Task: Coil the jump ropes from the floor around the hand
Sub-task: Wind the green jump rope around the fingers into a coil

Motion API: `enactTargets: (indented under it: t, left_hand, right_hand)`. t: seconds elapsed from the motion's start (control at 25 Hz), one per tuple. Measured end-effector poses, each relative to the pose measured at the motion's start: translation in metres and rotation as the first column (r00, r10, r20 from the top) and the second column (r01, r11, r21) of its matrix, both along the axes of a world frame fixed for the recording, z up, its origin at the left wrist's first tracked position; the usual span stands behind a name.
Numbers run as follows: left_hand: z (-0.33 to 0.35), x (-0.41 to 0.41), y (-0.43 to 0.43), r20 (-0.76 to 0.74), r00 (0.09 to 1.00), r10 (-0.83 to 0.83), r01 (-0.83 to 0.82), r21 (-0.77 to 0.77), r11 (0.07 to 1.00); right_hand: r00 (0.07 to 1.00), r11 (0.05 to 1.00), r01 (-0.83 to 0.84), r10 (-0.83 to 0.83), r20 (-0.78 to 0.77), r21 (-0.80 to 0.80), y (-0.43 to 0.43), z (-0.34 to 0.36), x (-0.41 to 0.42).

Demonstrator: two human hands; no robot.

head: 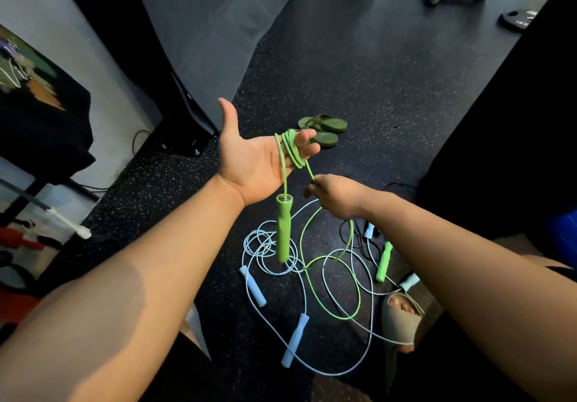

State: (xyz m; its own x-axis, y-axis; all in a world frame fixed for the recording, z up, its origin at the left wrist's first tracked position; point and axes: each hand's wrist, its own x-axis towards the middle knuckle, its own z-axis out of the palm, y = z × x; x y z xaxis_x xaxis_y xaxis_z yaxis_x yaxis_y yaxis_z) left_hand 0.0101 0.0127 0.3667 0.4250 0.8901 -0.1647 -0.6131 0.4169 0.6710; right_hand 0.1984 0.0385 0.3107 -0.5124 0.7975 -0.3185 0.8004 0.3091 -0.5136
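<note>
My left hand [249, 158] is held out palm up with straight fingers, and several turns of the green jump rope [292, 151] are wound around those fingers. One green handle [283, 229] hangs from the coil below the palm. My right hand [335, 194] pinches the green cord just under the coil. The rest of the green cord loops over the floor to the second green handle [384, 261]. Light blue jump ropes [259, 245] lie tangled on the floor with blue handles [295, 340] beside them.
A pair of dark green sandals [324, 129] lies on the black speckled floor beyond my hands. A foot in a beige slipper [401, 314] stands at the lower right on the ropes. Black equipment [175, 111] stands at the left, and a thin black cord [356, 236] lies near the ropes.
</note>
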Motion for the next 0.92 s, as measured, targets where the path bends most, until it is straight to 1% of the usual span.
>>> enactTargets:
  t: [0.08, 0.16, 0.2, 0.28, 0.36, 0.4, 0.52, 0.6, 0.64, 0.68, 0.76, 0.8, 0.88, 0.92]
  left_hand:
    - [-0.001, 0.0, 0.0, 0.038, 0.995, 0.095, -0.094, -0.016, 0.995]
    - [-0.003, -0.001, 0.002, 0.009, 0.986, 0.166, -0.165, -0.025, 0.986]
    - [-0.005, -0.002, 0.003, -0.042, 0.983, 0.177, -0.177, -0.013, 0.984]
    - [-0.008, -0.001, 0.004, -0.221, 0.96, 0.17, -0.17, 0.021, 0.985]
    - [-0.01, 0.003, 0.004, -0.407, 0.906, 0.113, -0.113, 0.024, 0.993]
    - [-0.008, 0.007, 0.002, -0.473, 0.879, 0.056, -0.055, 0.017, 0.998]
    - [-0.008, 0.015, -0.006, -0.612, 0.776, -0.154, 0.191, -0.004, 0.982]
    - [-0.011, 0.019, -0.01, -0.634, 0.73, -0.256, 0.304, -0.035, 0.952]
    - [-0.01, 0.021, -0.012, -0.625, 0.724, -0.29, 0.33, -0.055, 0.942]
    - [-0.009, 0.022, -0.014, -0.621, 0.721, -0.306, 0.34, -0.068, 0.938]
    - [-0.008, 0.022, -0.013, -0.571, 0.755, -0.321, 0.351, -0.062, 0.934]
    - [-0.005, 0.022, -0.014, -0.518, 0.79, -0.328, 0.353, -0.053, 0.934]
    - [-0.005, 0.022, -0.011, -0.392, 0.865, -0.315, 0.327, -0.037, 0.944]
    - [-0.007, 0.021, -0.01, -0.332, 0.896, -0.293, 0.299, -0.036, 0.954]
  right_hand:
    - [0.998, 0.999, -0.035, 0.036, 0.046, -0.01, -0.005, 0.0, -0.006]
    - [0.99, 0.995, -0.099, 0.095, 0.105, 0.031, -0.014, 0.008, -0.014]
    - [0.98, 0.986, -0.144, 0.131, 0.147, 0.086, -0.019, 0.015, -0.017]
    - [0.957, 0.949, -0.226, 0.174, 0.234, 0.221, -0.028, 0.033, -0.022]
    - [0.945, 0.902, -0.267, 0.175, 0.278, 0.338, -0.032, 0.053, -0.024]
    - [0.944, 0.877, -0.276, 0.171, 0.282, 0.392, -0.031, 0.061, -0.023]
    - [0.952, 0.8, -0.285, 0.173, 0.252, 0.528, -0.023, 0.077, -0.015]
    - [0.962, 0.768, -0.269, 0.191, 0.194, 0.58, -0.014, 0.077, -0.004]
    - [0.967, 0.769, -0.254, 0.205, 0.15, 0.587, -0.01, 0.076, 0.002]
    - [0.971, 0.79, -0.231, 0.223, 0.084, 0.568, -0.005, 0.073, 0.007]
    - [0.957, 0.846, -0.168, 0.264, -0.124, 0.506, 0.004, 0.064, 0.015]
    - [0.935, 0.87, -0.123, 0.263, -0.237, 0.478, 0.008, 0.058, 0.018]
    - [0.895, 0.915, -0.017, 0.194, -0.403, 0.402, 0.016, 0.045, 0.022]
    - [0.884, 0.934, 0.033, 0.139, -0.446, 0.355, 0.018, 0.038, 0.022]
